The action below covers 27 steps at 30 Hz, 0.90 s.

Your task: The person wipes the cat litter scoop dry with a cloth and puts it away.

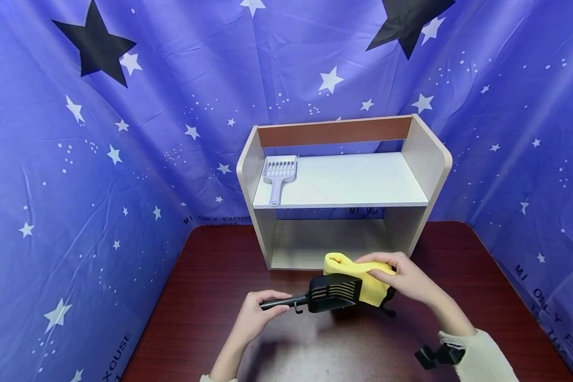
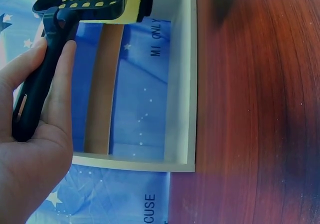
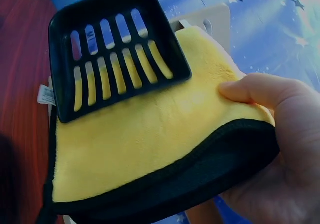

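My left hand (image 1: 257, 314) grips the handle of a black slotted litter scoop (image 1: 335, 293), its head pointing right. In the left wrist view the thumb and fingers lie along either side of the handle (image 2: 42, 79). My right hand (image 1: 406, 276) pinches a folded yellow cloth (image 1: 373, 286) with a black edge, thumb on the near face. The cloth stands behind the scoop's head, and yellow shows through several of its slots in the right wrist view. A small white tag (image 3: 46, 95) sticks out at the cloth's edge. Both are held up over the table.
A pale two-tier shelf unit (image 1: 344, 180) stands at the back of the dark red table (image 1: 210, 276). On its upper board lies a light grey slotted scoop (image 1: 279, 175). Blue star-printed curtains (image 1: 181, 106) hang behind and at both sides.
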Tool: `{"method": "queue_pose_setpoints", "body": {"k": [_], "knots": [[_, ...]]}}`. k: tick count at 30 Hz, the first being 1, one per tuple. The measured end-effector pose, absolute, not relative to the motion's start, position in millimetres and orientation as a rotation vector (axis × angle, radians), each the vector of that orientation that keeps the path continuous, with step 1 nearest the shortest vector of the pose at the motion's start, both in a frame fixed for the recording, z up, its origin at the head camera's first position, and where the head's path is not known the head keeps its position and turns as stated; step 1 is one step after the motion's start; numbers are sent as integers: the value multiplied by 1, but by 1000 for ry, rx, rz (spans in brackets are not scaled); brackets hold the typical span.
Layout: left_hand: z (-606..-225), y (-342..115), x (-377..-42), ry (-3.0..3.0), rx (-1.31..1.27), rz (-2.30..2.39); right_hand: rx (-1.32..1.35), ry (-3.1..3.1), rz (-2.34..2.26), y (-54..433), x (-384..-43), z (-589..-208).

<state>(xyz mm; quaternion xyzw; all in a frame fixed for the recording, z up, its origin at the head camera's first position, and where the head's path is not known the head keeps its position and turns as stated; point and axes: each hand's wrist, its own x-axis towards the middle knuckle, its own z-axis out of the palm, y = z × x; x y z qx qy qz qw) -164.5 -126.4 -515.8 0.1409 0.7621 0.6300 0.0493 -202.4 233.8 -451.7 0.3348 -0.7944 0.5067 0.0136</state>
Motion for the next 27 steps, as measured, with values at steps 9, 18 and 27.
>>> {"method": "queue_pose_setpoints", "body": {"k": [9, 18, 27], "knots": [[-515, -124, -165, 2335, 449, 1916, 1075, -2347, 1380, 212, -197, -446], [-515, -122, -165, 2327, 419, 1910, 1154, -2223, 1198, 194, -191, -446], [-517, -120, -165, 2340, 399, 1909, 1203, -2280, 861, 183, -186, -447]]}}
